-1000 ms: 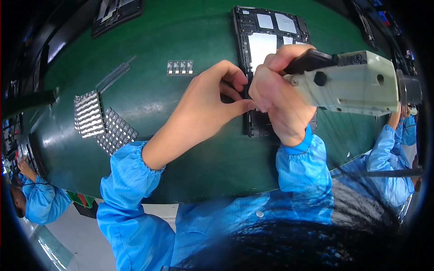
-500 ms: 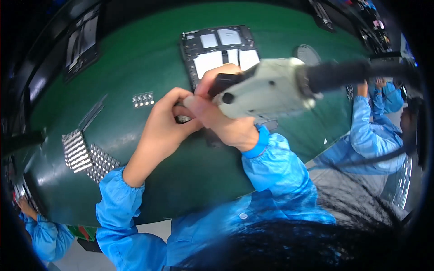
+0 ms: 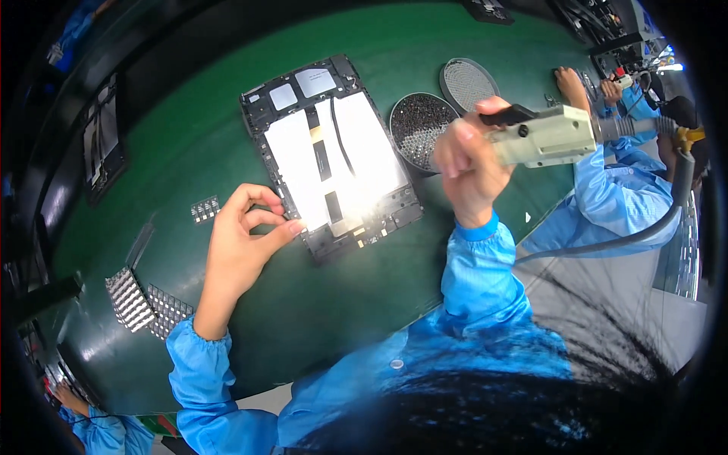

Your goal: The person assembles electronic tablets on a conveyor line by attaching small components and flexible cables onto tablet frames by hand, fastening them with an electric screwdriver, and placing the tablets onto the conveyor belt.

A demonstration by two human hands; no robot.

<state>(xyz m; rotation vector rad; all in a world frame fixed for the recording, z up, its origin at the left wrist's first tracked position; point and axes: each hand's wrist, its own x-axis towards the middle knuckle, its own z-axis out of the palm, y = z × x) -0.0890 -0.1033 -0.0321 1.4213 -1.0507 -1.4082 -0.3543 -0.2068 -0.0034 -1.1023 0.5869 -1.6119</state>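
Note:
An opened tablet-like device (image 3: 373, 144) lies tilted on the green table, with white battery panels, a dark frame and a flat strip down its middle. At its left edge, near the lower corner, is my left hand (image 3: 246, 231). Thumb and fingertips come together there in a pinch; whatever is between them is too small or hidden to name. My right hand (image 3: 474, 163) grips a pale electric screwdriver (image 3: 550, 138) with a black lever, its cable leading off to the right. The driver's tip end is hidden behind my fingers, over the near side of a round dish of small dark screws (image 3: 417, 114).
A second round dish (image 3: 469, 83) stands behind the first. To the left lie a small strip of parts (image 3: 205, 210), two sheets of small parts (image 3: 129, 299) and a thin dark strip (image 3: 140, 244). Another device (image 3: 102, 144) is at far left. Co-workers' blue sleeves (image 3: 607, 186) show at the right and lower left.
My hands have come apart: the right one moved right with the screwdriver to the screw dish, the left one to the device's edge. The device appears lower, further left and fully visible.

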